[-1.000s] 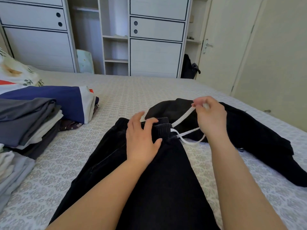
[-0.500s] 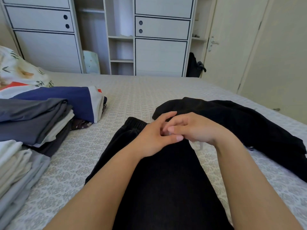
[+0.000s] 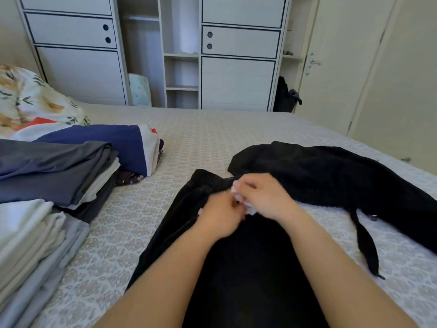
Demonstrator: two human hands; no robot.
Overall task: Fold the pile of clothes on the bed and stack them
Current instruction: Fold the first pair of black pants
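The white drawstring (image 3: pixel 246 204), pulled out earlier, is now bunched between left hand (image 3: pixel 221 215) and right hand (image 3: pixel 264 197), both pinching it at the black trousers (image 3: pixel 248 268) waistband; legs run toward the viewer

The trousers (image 3: pixel 248 268) spread on the bed are plain black, and so is the garment (image 3: pixel 331 176) beside them. A scrap of white cord (image 3: pixel 248 208) shows between the hands. The bedspread (image 3: pixel 212 129) is pale grey with a small repeating lacy pattern. At the left, folded clothes (image 3: pixel 59 166) — dark grey, white and light grey, then one navy with white and a bit of red. The pillow (image 3: pixel 30 100) is white with orange blooms and dark green leaves. The wardrobe (image 3: pixel 236 84) is white, edged in black lines.
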